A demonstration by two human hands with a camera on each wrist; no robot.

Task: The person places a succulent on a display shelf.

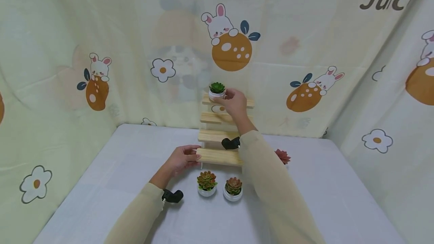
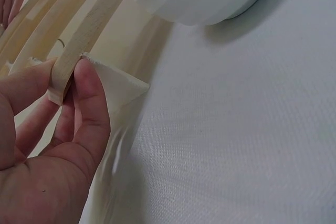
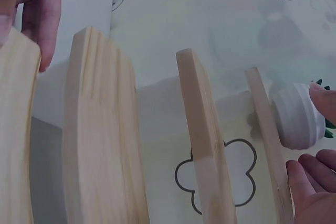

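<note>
A four-tier wooden shelf (image 1: 217,156) stands on the table. My left hand (image 1: 183,158) pinches the left end of its lowest board (image 2: 79,40) between thumb and fingers. At the top tier, my right hand (image 1: 235,104) holds a white pot with a green succulent (image 1: 217,89) from its right side. The right wrist view shows the white pot (image 3: 298,116) upright against the top board (image 3: 270,140), with thumb and fingers at its outer side; whether its base rests fully on the board is hard to tell.
Two potted succulents, one orange-green (image 1: 207,182) and one reddish (image 1: 233,188), stand in front of the shelf. A red succulent (image 1: 283,156) is partly hidden behind the right sleeve. A patterned curtain (image 1: 135,86) hangs behind the white table (image 1: 135,153).
</note>
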